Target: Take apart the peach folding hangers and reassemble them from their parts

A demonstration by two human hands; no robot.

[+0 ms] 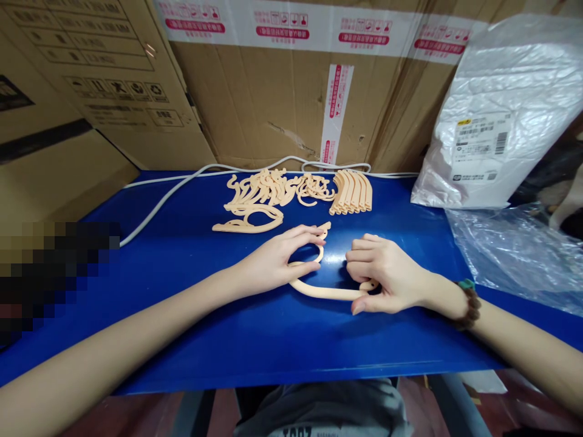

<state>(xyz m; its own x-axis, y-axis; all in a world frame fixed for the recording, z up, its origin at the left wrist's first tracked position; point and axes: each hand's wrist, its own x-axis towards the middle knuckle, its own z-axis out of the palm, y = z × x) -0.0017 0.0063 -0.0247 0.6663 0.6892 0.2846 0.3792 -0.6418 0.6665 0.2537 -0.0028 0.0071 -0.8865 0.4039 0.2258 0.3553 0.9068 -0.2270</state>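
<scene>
A beige plastic clothes hanger [325, 293] with a curved arm is held between my two hands, low over the blue table. My left hand [273, 258] grips its left part, thumb and fingers curved around a rounded piece. At the right end of the long arm, my right hand [387, 273] has its fingers curled in and its thumb against the end of the piece. Part of the hanger is hidden beneath both hands. Behind my left hand lies another beige folded hanger [259, 227], apart from it.
Along the back of the blue table [228, 340] lie a heap of curved beige pieces [262, 189], loose hooks [314, 189] and a neat row of arms [353, 193]. A white cable [164, 203] runs behind them. Cardboard boxes [282, 91] and a white plastic parcel [478, 152] border the area.
</scene>
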